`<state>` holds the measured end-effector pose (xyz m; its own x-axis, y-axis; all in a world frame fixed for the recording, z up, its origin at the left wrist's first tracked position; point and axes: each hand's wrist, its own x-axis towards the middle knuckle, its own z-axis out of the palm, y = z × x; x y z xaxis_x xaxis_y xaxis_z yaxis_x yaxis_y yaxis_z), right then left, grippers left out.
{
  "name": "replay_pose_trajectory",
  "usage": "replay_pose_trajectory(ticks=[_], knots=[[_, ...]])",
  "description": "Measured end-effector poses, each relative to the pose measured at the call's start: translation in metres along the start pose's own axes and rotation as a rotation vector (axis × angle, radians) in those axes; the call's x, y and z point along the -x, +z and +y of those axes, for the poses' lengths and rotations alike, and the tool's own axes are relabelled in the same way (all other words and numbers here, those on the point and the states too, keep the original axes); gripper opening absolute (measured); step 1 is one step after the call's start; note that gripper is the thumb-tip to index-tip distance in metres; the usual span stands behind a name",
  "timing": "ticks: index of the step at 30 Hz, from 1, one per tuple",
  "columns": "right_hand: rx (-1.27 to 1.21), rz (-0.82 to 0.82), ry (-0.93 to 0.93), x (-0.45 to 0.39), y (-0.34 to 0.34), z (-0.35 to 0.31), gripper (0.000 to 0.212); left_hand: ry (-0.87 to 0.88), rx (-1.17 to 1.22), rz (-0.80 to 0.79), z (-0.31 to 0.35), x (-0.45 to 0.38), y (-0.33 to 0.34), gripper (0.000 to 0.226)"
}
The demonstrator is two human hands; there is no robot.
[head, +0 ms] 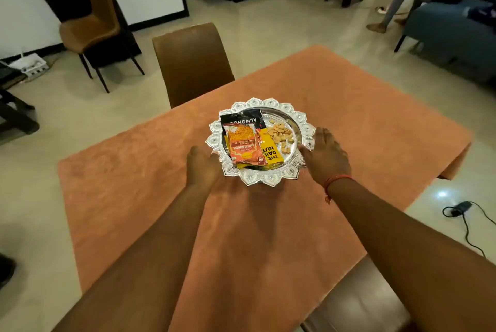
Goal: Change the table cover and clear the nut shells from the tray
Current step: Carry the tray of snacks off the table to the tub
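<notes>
An ornate silver tray [271,180] with a scalloped rim stands in the middle of the table on an orange table cover [134,184]. On it lie a pile of nut shells [281,134] at the right, an orange snack packet [245,144], a black almond packet [243,118] and a yellow nut packet [271,152]. My left hand [202,165] holds the tray's left rim. My right hand [326,156] grips its right rim, fingers spread along the edge.
A brown chair [192,60] is pushed in at the table's far side, another chair seat [357,302] at the near right. A tan chair [91,26] stands by the wall. A blue sofa [453,34] with a seated person is far right. A charger cable [464,213] lies on the floor.
</notes>
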<state>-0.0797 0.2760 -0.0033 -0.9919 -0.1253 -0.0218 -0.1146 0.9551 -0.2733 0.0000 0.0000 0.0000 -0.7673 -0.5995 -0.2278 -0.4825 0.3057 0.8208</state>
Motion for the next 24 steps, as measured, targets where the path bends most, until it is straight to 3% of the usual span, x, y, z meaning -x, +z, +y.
replay_pose_trajectory(ticks=[4, 7, 11, 17, 24], knots=[[-0.356, -0.037, 0.153, -0.027, 0.017, 0.009, 0.063, -0.263, 0.338, -0.096, -0.002, -0.011, 0.007, 0.011], [-0.528, -0.049, 0.206, -0.034, 0.030, 0.011, 0.046, -0.283, 0.386, -0.133, -0.005, -0.010, 0.009, 0.013], [-0.703, -0.065, 0.311, -0.036, 0.036, 0.005, 0.043, -0.301, 0.412, -0.098, -0.001, -0.009, 0.012, 0.014], [-0.713, -0.073, 0.312, -0.027, 0.036, -0.005, 0.040, -0.295, 0.427, -0.033, -0.009, 0.009, 0.003, 0.016], [-0.693, -0.108, 0.110, 0.039, 0.043, -0.066, 0.035, -0.325, 0.530, 0.118, -0.077, 0.067, -0.063, 0.015]])
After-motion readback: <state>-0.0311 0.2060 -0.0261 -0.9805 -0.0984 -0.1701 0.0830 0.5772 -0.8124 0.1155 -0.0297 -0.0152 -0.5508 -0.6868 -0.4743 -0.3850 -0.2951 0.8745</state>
